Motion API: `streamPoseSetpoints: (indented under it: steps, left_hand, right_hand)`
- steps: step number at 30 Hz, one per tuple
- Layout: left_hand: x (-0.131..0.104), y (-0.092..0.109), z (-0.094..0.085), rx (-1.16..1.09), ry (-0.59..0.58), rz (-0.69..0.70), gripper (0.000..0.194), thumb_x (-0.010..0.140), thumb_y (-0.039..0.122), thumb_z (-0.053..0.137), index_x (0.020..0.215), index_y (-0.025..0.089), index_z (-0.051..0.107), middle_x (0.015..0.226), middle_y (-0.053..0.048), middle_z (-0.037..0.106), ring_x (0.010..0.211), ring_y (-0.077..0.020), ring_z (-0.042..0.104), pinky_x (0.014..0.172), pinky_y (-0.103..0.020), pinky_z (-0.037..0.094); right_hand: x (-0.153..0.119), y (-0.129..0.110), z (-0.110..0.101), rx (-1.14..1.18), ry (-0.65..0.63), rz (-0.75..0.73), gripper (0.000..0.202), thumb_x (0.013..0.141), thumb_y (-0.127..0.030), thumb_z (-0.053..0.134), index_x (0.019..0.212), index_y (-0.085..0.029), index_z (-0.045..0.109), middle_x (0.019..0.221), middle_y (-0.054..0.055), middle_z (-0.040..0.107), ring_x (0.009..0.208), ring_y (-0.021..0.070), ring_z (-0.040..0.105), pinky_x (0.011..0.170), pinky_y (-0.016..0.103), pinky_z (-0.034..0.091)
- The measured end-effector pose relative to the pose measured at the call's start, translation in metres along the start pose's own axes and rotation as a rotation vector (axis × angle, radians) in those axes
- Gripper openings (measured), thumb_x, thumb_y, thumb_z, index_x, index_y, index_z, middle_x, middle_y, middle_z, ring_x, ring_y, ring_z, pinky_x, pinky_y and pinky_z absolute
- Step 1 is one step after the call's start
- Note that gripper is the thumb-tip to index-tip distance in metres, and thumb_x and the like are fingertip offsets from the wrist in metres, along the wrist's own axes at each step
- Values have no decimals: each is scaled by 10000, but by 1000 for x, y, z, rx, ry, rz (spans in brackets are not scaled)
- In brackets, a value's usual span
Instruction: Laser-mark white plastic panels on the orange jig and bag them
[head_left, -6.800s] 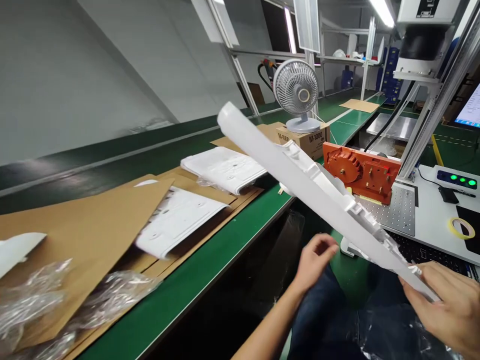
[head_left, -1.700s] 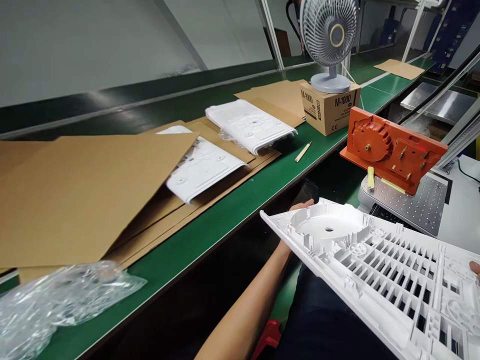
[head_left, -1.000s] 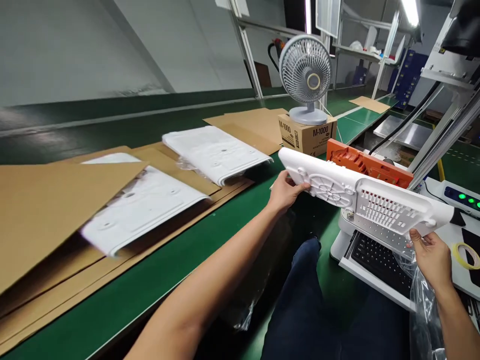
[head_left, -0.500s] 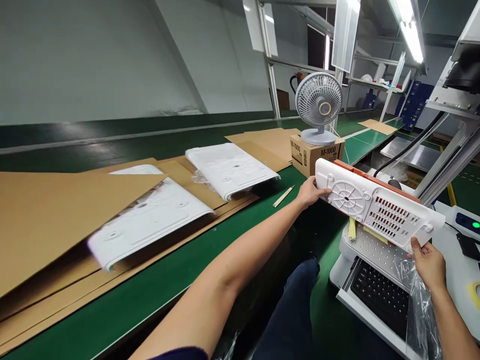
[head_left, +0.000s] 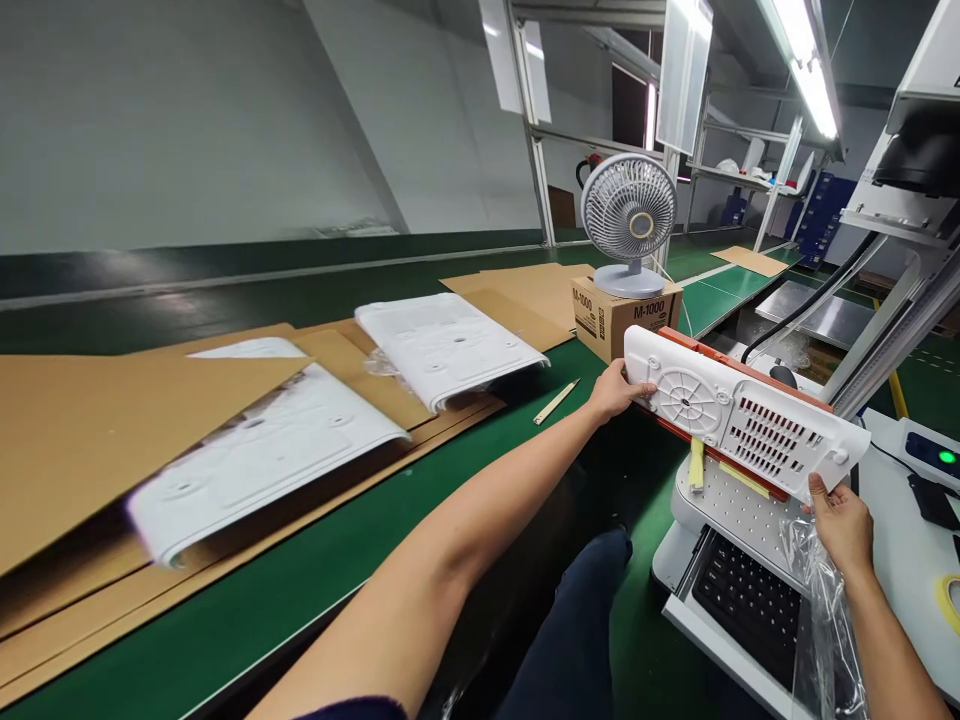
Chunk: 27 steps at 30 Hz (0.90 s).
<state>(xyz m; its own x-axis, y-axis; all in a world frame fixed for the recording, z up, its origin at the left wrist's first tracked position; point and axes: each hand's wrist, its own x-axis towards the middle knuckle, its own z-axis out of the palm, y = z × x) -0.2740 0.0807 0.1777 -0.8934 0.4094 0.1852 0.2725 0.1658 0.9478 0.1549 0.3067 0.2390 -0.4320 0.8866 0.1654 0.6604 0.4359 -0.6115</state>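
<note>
A long white plastic panel (head_left: 739, 410) with a round ribbed pattern and rows of slots is held between both hands. My left hand (head_left: 616, 390) grips its left end, thumb on the front face. At the lower right corner my right hand (head_left: 838, 515) pinches it. Right behind the panel is an orange-red frame (head_left: 780, 385), whose edges show above and below. Beneath them is a perforated metal plate (head_left: 750, 510) with a yellow piece (head_left: 697, 465) on it. Clear plastic film (head_left: 825, 600) hangs near my right hand.
Two white panels (head_left: 450, 345) (head_left: 270, 450) lie on cardboard sheets (head_left: 135, 400) at left. A fan (head_left: 630, 220) stands on a box (head_left: 626, 320). A cutter knife (head_left: 556, 402) lies on the green bench (head_left: 480, 480). A keyboard (head_left: 746, 595) sits below the plate; a machine arm (head_left: 892, 310) rises at right.
Both hands and the white panel have shifted slightly left and down relative to the perforated plate, with more of the orange-red frame visible below the panel. The view has shifted slightly.
</note>
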Motion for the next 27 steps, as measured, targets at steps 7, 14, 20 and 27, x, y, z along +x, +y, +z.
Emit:
streamPoseSetpoints:
  steps: [7, 14, 20, 27]
  left_hand:
    - [11, 9, 3, 66, -6, 40, 874, 643, 613, 993, 1336, 183, 679, 1336, -166, 748, 1166, -364, 709, 966, -441, 574]
    - [15, 4, 4, 138, -12, 51, 743, 777, 692, 866, 1291, 187, 687, 1306, -159, 760, 1147, -365, 715, 970, -447, 560]
    - [10, 5, 3, 172, 21, 84, 805, 770, 662, 883, 1384, 199, 646, 1374, -153, 738, 1209, -372, 701, 999, -453, 555]
    - [5, -2, 9, 100, 64, 97, 810, 779, 646, 875, 1424, 228, 620, 1342, -116, 756, 1199, -347, 711, 1039, -449, 552]
  right_hand:
    - [0, -6, 7, 50, -51, 112, 631, 850, -862, 487, 854, -266, 693, 858, 125, 795, 915, 377, 738, 773, 425, 468]
    - [12, -4, 13, 57, -46, 122, 603, 873, -825, 513, 896, -258, 718, 864, 114, 797, 878, 362, 733, 757, 418, 464]
    - [17, 5, 17, 43, -35, 121, 632, 862, -848, 523, 968, -264, 742, 836, 84, 795, 887, 359, 736, 762, 408, 457]
    - [13, 1, 19, -46, -19, 108, 528, 994, -714, 539, 1080, -246, 768, 787, 70, 777, 898, 352, 733, 810, 401, 467]
